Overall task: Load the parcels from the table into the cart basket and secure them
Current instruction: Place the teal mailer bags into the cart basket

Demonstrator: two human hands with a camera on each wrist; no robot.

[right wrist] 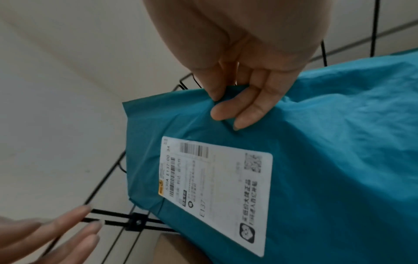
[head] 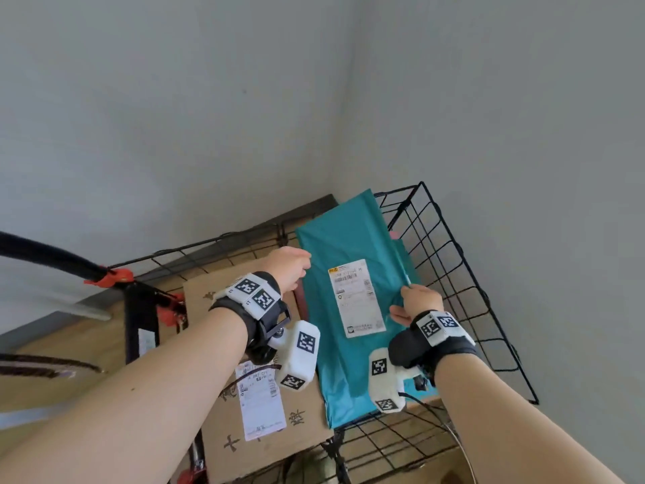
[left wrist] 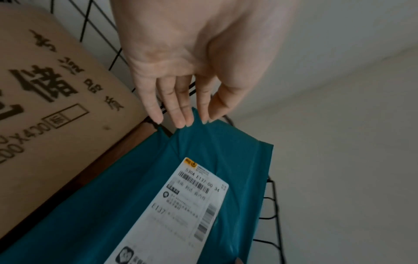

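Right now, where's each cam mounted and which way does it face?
Head: on the head, facing down at the wire basket; both forearms show, left hand, right hand.
Left wrist: looks along straight fingers touching the teal parcel edge.
Right wrist: looks along the hand's grip pinching the teal parcel.
All share its white label.

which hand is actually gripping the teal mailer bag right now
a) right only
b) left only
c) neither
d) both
a: in the right wrist view the right hand pinches a fold of the teal mailer bag between thumb and fingers, while in the left wrist view the left hand has straight fingers whose tips only touch the bag's top edge.
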